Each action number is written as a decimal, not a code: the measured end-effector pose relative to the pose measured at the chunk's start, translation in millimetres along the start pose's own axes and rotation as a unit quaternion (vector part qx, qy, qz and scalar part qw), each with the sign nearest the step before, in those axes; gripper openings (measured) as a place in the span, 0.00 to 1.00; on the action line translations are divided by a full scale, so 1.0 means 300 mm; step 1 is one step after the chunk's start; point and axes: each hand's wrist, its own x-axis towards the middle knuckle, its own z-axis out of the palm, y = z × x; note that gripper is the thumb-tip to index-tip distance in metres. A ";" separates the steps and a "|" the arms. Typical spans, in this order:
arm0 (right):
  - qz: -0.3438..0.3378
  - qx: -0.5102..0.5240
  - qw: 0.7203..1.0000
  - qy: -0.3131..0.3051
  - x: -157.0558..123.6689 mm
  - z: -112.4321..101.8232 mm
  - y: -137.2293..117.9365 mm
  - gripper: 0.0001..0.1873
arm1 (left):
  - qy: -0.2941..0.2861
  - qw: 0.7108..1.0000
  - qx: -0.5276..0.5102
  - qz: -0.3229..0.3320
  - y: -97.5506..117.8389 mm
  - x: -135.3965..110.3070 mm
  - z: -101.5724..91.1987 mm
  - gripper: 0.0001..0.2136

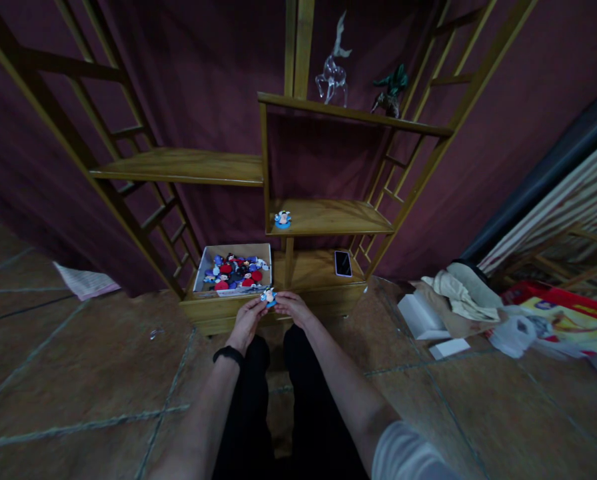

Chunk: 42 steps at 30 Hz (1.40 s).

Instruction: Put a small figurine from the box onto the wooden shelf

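Between my two hands is a small figurine [268,297] with a blue base, held upright in front of the shelf unit. The fingers of my left hand [248,321] pinch its left side. From the other side my right hand [294,308] grips it with the fingertips. Just beyond, to the left, a white cardboard box [197,279] holds several small figurines [236,272] in red, black, blue and purple. A similar blue-based figurine [282,220] stands at the left end of the middle right shelf [333,217].
A phone [343,264] lies on the lowest shelf. Higher up stand a clear deer ornament [333,73] and a green ornament [392,90]. On the floor to the right are white boxes [421,317], a cloth [461,297], a plastic bag [513,333] and a red-yellow package [568,317].
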 end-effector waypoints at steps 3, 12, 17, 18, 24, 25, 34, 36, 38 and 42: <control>-0.006 0.001 1.000 0.001 -0.010 0.003 -0.010 0.15 | 0.007 1.000 -0.010 0.003 -0.004 0.004 -0.004 0.13; -0.026 -0.008 1.000 -0.005 -0.016 0.001 -0.016 0.14 | 0.014 1.000 0.001 -0.007 -0.003 0.001 -0.002 0.11; -0.036 -0.022 0.999 -0.006 0.000 -0.010 0.007 0.16 | 0.001 1.000 0.010 -0.027 0.002 -0.002 -0.002 0.12; -0.037 -0.028 0.999 -0.008 0.004 -0.011 0.012 0.17 | -0.001 0.999 0.013 -0.030 0.003 -0.004 -0.002 0.12; -0.051 -0.059 0.997 -0.030 0.010 -0.011 0.025 0.18 | -0.009 0.999 0.014 -0.044 0.013 -0.013 0.002 0.15; -0.052 -0.063 0.996 -0.031 0.010 -0.010 0.023 0.18 | -0.012 0.999 0.013 -0.044 0.015 -0.014 0.003 0.16; -0.058 -0.039 0.998 -0.003 0.023 -0.013 0.029 0.17 | -0.035 0.996 0.030 -0.070 0.027 -0.022 0.008 0.15; -0.059 -0.037 0.998 -0.005 0.023 -0.014 0.031 0.17 | -0.035 0.997 0.026 -0.065 0.028 -0.024 0.010 0.15; -0.056 -0.041 0.998 -0.004 0.021 -0.014 0.031 0.17 | -0.035 0.997 0.023 -0.061 0.030 -0.025 0.012 0.15; -0.054 -0.040 0.998 -0.005 0.022 -0.013 0.029 0.18 | -0.027 0.998 0.013 -0.052 0.027 -0.022 0.010 0.15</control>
